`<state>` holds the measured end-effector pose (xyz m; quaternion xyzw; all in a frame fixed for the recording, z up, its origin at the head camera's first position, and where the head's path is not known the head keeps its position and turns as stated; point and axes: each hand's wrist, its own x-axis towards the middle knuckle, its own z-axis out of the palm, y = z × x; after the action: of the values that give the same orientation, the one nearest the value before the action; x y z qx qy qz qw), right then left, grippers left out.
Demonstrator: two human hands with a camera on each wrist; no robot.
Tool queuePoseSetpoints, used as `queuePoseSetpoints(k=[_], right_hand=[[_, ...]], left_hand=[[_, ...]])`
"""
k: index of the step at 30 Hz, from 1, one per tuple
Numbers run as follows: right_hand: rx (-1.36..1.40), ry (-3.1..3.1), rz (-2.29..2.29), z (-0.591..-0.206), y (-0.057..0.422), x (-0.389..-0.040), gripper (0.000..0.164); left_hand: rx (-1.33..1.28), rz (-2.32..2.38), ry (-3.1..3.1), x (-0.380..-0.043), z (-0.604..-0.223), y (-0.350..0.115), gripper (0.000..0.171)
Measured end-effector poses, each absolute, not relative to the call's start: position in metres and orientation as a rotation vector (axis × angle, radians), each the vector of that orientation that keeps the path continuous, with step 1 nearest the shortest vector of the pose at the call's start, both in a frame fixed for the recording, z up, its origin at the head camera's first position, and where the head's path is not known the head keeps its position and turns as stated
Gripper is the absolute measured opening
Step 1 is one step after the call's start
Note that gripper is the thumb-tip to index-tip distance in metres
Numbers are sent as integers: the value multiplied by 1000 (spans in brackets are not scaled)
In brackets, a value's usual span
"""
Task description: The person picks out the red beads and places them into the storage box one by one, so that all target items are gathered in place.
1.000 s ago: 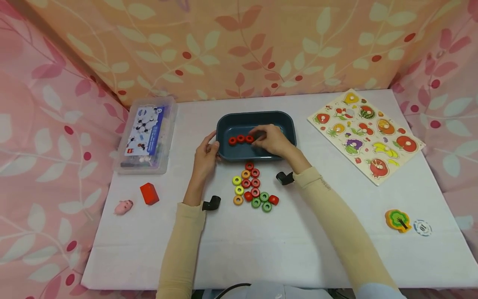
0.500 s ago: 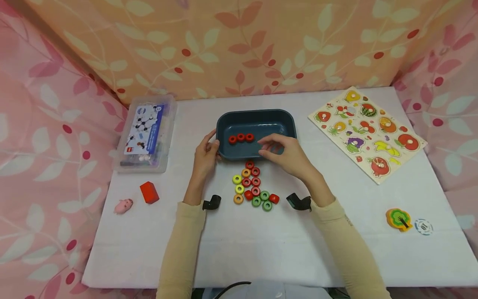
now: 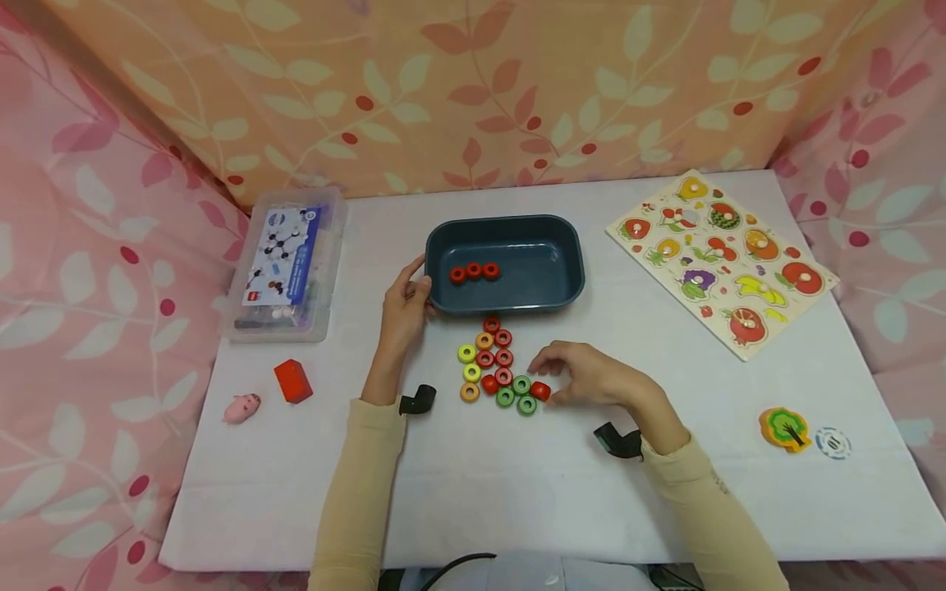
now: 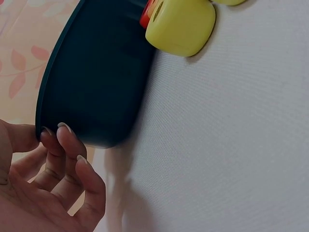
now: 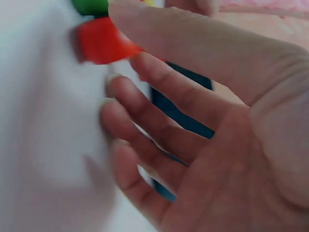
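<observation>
My left hand grips the left end of a dark blue tray, fingers and thumb at its rim; the tray wall also fills much of the left wrist view. Inside the tray, red ring beads sit in a row of three. My right hand hovers low over the cloth with fingers spread, thumb and fingertips close around a red bead. That red bead is blurred beside the thumb in the right wrist view. Next to it lie green beads, among several red, orange and yellow beads.
A clear plastic case stands at the back left, with a red block and a pink pig figure before it. A fruit puzzle board lies at the back right. Nearer are a tree piece and a round chip.
My right hand has come out of the tray, moving toward me and right to the red bead at the group's right edge. My left hand stays on the tray; three red beads remain inside.
</observation>
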<state>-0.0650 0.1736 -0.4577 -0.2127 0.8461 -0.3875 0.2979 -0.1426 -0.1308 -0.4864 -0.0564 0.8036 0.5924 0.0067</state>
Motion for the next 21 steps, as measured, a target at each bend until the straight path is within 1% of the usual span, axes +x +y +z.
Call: queuePoseSetpoints(k=[5,9,15,21], right_hand=[[-620,2278,-1042,-471,174,-63,37],[-630,2306,-1067,-474,175,-63,32],[-596,2272,-1131,-466,179,-66,31],[-673,2195,-1266,-451,180,-74,34]], left_hand=[[-180,1845,2517,-142,-487,-131,42],[-190,1849,2508,-142,-487,-130,42],[-198,1850,2496,-141,-486,-130,42],[-183,1857,2502,-141,-486,-130,41]])
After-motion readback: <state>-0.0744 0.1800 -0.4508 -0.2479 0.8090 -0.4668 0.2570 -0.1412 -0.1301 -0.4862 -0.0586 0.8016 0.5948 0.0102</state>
